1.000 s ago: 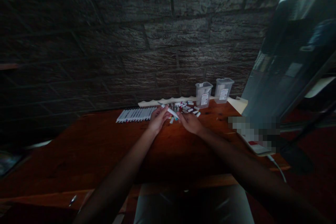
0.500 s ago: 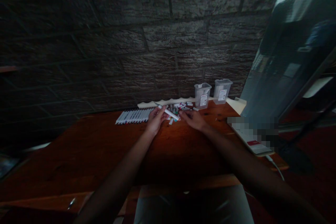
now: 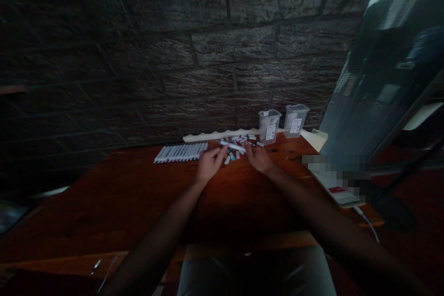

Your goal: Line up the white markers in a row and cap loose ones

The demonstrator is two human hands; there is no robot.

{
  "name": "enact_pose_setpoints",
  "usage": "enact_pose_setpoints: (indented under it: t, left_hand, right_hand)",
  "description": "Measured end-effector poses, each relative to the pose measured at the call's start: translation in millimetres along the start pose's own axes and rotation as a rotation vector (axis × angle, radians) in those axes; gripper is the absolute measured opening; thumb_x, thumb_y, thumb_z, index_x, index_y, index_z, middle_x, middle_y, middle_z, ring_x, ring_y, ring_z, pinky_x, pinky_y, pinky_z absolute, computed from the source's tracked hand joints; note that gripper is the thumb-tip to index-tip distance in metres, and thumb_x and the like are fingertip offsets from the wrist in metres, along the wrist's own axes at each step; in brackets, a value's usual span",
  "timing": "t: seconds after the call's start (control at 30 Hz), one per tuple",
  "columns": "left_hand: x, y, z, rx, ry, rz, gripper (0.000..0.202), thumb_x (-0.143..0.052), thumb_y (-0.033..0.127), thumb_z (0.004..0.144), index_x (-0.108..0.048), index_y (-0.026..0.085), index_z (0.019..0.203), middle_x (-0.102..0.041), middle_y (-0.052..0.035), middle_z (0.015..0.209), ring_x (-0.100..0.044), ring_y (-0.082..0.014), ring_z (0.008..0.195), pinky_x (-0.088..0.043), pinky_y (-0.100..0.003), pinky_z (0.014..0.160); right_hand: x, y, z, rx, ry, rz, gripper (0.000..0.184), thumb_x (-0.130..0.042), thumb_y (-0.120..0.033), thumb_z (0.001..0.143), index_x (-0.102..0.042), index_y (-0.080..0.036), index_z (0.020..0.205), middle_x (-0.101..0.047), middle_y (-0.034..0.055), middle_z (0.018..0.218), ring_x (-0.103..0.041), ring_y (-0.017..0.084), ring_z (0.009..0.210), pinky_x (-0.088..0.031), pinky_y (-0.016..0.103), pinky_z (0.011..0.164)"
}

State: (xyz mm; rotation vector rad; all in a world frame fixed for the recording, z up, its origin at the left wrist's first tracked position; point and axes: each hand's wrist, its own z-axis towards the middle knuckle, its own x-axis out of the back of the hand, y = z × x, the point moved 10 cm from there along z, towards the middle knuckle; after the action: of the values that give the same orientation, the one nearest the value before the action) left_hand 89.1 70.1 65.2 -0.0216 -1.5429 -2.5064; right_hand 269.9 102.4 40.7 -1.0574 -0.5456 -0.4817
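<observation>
A person's left hand [image 3: 210,163] and right hand [image 3: 259,158] clamp their fingers on a white marker [image 3: 231,146] above a wooden desk [image 3: 145,194], near loose caps [image 3: 237,154] and a row of markers [image 3: 181,151].

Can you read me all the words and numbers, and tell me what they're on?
None can be read.
Row of white markers: dark print, too small.
Left clear container: label, too blurred.
Right clear container: label, too blurred.
White object with red patch: partly pixelated, any print unreadable.
Held marker: no writing I can make out.
</observation>
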Motion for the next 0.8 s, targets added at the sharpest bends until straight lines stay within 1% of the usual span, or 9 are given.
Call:
enact_pose_setpoints:
  t: [0.07, 0.13, 0.2, 0.27, 0.33, 0.43, 0.53, 0.67, 0.8]
  left_hand:
    - [-11.3, 17.7, -4.4, -0.118, -0.060, 0.065, 0.006, -0.079, 0.025, 0.068, -0.073, 0.023, 0.069, -0.069, -0.0041, 0.073, -0.063, -0.0220, 0.086, -0.046, -0.030, 0.085]
    - [-26.8, 29.6, -7.9, -0.221, -0.147, 0.129, 0.023, -0.079, 0.022, 0.067, -0.075, 0.026, 0.090, -0.071, -0.0067, 0.098, -0.058, -0.0269, 0.109, -0.037, -0.038, 0.103]
    - [-40.6, 31.3, -10.0, -0.284, -0.236, 0.197, 0.034, -0.077, 0.023, 0.070, -0.072, 0.027, 0.103, -0.068, -0.0079, 0.112, -0.054, -0.0289, 0.117, -0.029, -0.043, 0.111]
    - [-47.3, 24.4, -10.5, -0.294, -0.293, 0.240, 0.032, -0.073, 0.026, 0.075, -0.071, 0.027, 0.106, -0.068, -0.0083, 0.112, -0.055, -0.0291, 0.116, -0.029, -0.044, 0.111]
    - [-47.0, 15.1, -9.9, -0.269, -0.308, 0.243, 0.028, -0.072, 0.028, 0.076, -0.072, 0.027, 0.104, -0.069, -0.0081, 0.107, -0.058, -0.0283, 0.111, -0.033, -0.041, 0.108]
    - [-46.2, 6.4, -10.6, -0.220, -0.312, 0.229, 0.027, -0.073, 0.031, 0.075, -0.072, 0.029, 0.102, -0.069, -0.0069, 0.101, -0.062, -0.0268, 0.103, -0.037, -0.038, 0.104]
    - [-53.2, 6.5, -14.1, -0.223, -0.317, 0.272, 0.023, -0.070, 0.032, 0.078, -0.071, 0.029, 0.101, -0.068, -0.0069, 0.097, -0.062, -0.0270, 0.100, -0.038, -0.038, 0.104]
    - [-68.3, 8.4, -19.8, -0.288, -0.315, 0.463, 0.019, -0.056, 0.024, 0.087, -0.066, 0.023, 0.103, -0.065, -0.0119, 0.103, -0.058, -0.0301, 0.108, -0.036, -0.044, 0.104]
    - [-81.8, 8.4, -25.0, -0.350, -0.337, 0.816, 0.022, -0.045, 0.015, 0.089, -0.061, 0.014, 0.104, -0.064, -0.0167, 0.104, -0.060, -0.0297, 0.105, -0.041, -0.044, 0.099]
  right_hand:
    - [3.9, -1.5, 0.3, 0.021, 0.030, -0.078, 0.061, -0.025, -0.050, 0.099, -0.065, -0.020, 0.065, -0.069, 0.0113, 0.069, -0.066, 0.022, 0.073, -0.045, 0.029, 0.066]
    - [4.1, -4.8, -0.7, 0.041, 0.035, -0.135, 0.057, -0.027, -0.047, 0.099, -0.069, -0.019, 0.072, -0.072, 0.0136, 0.077, -0.067, 0.024, 0.078, -0.046, 0.031, 0.068]
    - [2.8, -6.6, -2.1, 0.039, 0.032, -0.154, 0.056, -0.028, -0.046, 0.100, -0.070, -0.018, 0.075, -0.072, 0.0154, 0.081, -0.068, 0.026, 0.080, -0.046, 0.033, 0.069]
    - [1.8, -6.6, -3.0, 0.021, 0.036, -0.138, 0.056, -0.030, -0.045, 0.099, -0.071, -0.018, 0.072, -0.072, 0.0149, 0.079, -0.068, 0.026, 0.078, -0.045, 0.033, 0.069]
    - [1.1, -3.8, -3.1, -0.013, 0.040, -0.097, 0.055, -0.033, -0.046, 0.098, -0.070, -0.019, 0.067, -0.071, 0.0124, 0.073, -0.068, 0.024, 0.076, -0.045, 0.031, 0.067]
    - [-2.0, 10.2, -2.4, -0.136, 0.014, 0.007, 0.057, -0.036, -0.052, 0.095, -0.066, -0.020, 0.060, -0.067, 0.0083, 0.063, -0.066, 0.021, 0.071, -0.044, 0.028, 0.062]
    - [-6.2, 24.7, -2.5, -0.251, -0.025, 0.087, 0.056, -0.038, -0.059, 0.091, -0.065, -0.021, 0.061, -0.066, 0.0076, 0.064, -0.066, 0.021, 0.071, -0.044, 0.029, 0.062]
    - [-4.5, 31.2, -1.3, -0.289, -0.009, 0.065, 0.050, -0.043, -0.057, 0.090, -0.068, -0.020, 0.066, -0.068, 0.0094, 0.070, -0.067, 0.023, 0.077, -0.046, 0.030, 0.067]
    - [0.4, 25.5, 0.3, -0.265, 0.057, 0.039, 0.045, -0.045, -0.047, 0.090, -0.065, -0.019, 0.060, -0.066, 0.0077, 0.064, -0.066, 0.021, 0.070, -0.044, 0.027, 0.061]
